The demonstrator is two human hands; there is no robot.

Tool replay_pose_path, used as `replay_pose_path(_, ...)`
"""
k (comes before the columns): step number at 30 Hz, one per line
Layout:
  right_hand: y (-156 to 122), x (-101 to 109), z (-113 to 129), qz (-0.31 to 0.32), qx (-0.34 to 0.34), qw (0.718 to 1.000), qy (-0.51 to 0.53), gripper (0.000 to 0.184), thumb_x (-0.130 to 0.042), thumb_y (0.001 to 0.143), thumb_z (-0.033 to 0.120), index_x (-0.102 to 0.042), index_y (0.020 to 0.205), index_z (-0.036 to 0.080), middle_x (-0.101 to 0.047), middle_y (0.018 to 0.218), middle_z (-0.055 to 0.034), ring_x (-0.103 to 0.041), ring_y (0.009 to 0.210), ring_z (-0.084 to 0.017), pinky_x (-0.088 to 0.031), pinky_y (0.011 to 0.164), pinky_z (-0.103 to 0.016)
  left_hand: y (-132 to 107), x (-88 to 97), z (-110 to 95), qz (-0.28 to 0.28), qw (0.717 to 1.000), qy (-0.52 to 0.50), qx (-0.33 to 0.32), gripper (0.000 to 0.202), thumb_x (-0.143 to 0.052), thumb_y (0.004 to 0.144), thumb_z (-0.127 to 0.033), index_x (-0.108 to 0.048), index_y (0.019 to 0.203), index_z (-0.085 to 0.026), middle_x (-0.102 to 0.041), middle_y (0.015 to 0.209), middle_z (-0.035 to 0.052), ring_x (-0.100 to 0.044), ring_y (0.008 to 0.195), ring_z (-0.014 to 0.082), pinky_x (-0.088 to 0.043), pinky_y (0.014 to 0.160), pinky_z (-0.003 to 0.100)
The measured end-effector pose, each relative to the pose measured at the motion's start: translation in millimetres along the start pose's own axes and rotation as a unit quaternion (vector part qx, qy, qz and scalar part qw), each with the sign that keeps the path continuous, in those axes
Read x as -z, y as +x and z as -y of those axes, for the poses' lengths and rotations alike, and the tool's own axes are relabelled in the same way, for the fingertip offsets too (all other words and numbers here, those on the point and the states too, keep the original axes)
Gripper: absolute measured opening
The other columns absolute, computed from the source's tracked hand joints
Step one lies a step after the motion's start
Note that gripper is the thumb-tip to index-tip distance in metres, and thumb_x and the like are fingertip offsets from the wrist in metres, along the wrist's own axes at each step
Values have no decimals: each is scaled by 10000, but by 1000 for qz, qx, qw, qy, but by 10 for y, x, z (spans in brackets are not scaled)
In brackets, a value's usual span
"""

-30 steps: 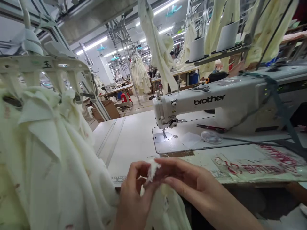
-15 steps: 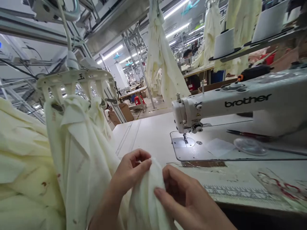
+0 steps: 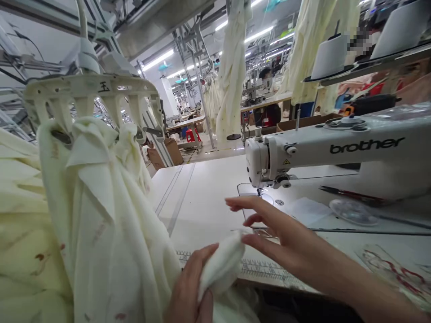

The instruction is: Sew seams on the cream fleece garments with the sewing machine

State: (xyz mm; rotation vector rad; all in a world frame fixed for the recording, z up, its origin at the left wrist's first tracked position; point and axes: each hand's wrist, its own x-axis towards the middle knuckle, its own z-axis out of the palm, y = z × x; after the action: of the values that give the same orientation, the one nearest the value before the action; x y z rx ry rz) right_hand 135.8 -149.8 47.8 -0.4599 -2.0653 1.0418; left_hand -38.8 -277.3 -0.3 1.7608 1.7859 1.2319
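Observation:
My left hand [image 3: 195, 282] is closed round a bunched end of pale cream fabric [image 3: 224, 262] at the table's front edge. My right hand [image 3: 272, 229] is open just right of and above the bunch, with its fingers spread. Its thumb is close to the fabric's tip; whether they touch I cannot tell. Behind my right hand stands a white brother sewing machine [image 3: 326, 146], its needle area partly hidden by the fingers. To the left, cream garment pieces [image 3: 111, 202] with small reddish prints hang from a clip hanger [image 3: 90, 89].
The white sewing table [image 3: 198, 193] bears a printed ruler strip [image 3: 259, 269] along its front edge. Tweezers [image 3: 350, 194] and a clear round dish [image 3: 353, 211] lie near the machine. Thread cones [image 3: 330, 56] stand at upper right. Another person works at a far table.
My right hand has let go of the fabric, opened and moved up and right. My left hand has dropped lower with the bunch. The view has shifted slightly.

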Motion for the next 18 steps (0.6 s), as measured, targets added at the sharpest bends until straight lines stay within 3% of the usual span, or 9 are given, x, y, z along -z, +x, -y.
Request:
replay_pose_path(2, 25, 167, -1, 110, -4, 994, -12, 509, -596, 851, 267, -452, 1333, 350, -488, 1318, -3, -510, 1126, -200, -432, 975, -348, 23, 97, -58, 28, 999, -24, 33, 534, -408, 734, -92, -497, 1229, -271, -545, 1256, 24, -524, 1120, 221, -381, 971, 331)
replay_pose_path(4, 39, 221, 15, 198, -13, 980, 2, 550, -689, 788, 217, -508, 1289, 356, -540, 1264, 32, -509, 1138, -186, -414, 968, -288, 59, 177, -113, 45, 995, -64, 58, 461, -430, 719, -136, -517, 1159, -244, -585, 1147, 25, -565, 975, 200, -421, 866, 287)
replay_pose_path(6, 49, 170, 33, 207, -27, 978, 11, 397, -686, 774, 158, -616, 1137, 303, -627, 1080, 46, -564, 1010, -154, -423, 881, -229, 99, 224, -147, 57, 992, -91, 71, 373, -444, 719, -164, -524, 1079, -223, -608, 974, 13, -559, 805, 166, -435, 739, 246)
replay_pose_path(8, 56, 67, 52, 172, -37, 984, 11, 137, -600, 828, 155, -656, 928, 230, -641, 865, 43, -575, 829, -127, -419, 741, -203, 120, 215, -143, 48, 993, -80, 74, 352, -460, 714, -163, -522, 1057, -215, -600, 887, 7, -540, 734, 155, -433, 679, 235)
replay_pose_path(9, 58, 14, 64, 149, -37, 988, 9, 105, -544, 860, 170, -641, 840, 202, -621, 781, 38, -557, 754, -118, -404, 681, -200, 115, 182, -122, 29, 995, -59, 73, 396, -468, 706, -150, -518, 1093, -217, -604, 911, 14, -553, 760, 164, -443, 694, 245)
replay_pose_path(11, 55, -66, 93, 101, -28, 994, -6, 188, -489, 876, 214, -579, 717, 169, -559, 669, 31, -497, 653, -107, -358, 585, -198, 64, 52, -33, -33, 998, 0, 62, 572, -470, 686, -108, -465, 1244, -230, -598, 1080, 49, -580, 939, 212, -467, 810, 304)
replay_pose_path(14, 35, -89, 125, 17, -20, 998, -49, 252, -481, 827, 248, -432, 595, 163, -406, 544, 41, -356, 539, -85, -248, 478, -204, -125, -227, 208, -107, 990, 88, 21, 820, -450, 661, -40, -276, 1435, -247, -483, 1344, 84, -457, 1249, 268, -411, 1005, 414)
replay_pose_path(16, 10, -33, 126, -33, -26, 997, -60, 277, -481, 801, 277, -369, 572, 167, -337, 522, 41, -298, 517, -82, -205, 454, -211, -287, -324, 380, -115, 985, 130, 9, 860, -437, 650, -11, -246, 1459, -234, -430, 1412, 95, -410, 1307, 277, -404, 1031, 428)
replay_pose_path(18, -27, 75, 132, -76, -38, 995, -55, 271, -489, 793, 315, -395, 583, 171, -345, 532, 34, -310, 521, -87, -215, 449, -209, -403, -213, 471, -96, 984, 153, 15, 803, -441, 661, -8, -329, 1432, -204, -478, 1376, 113, -473, 1259, 281, -443, 995, 406)
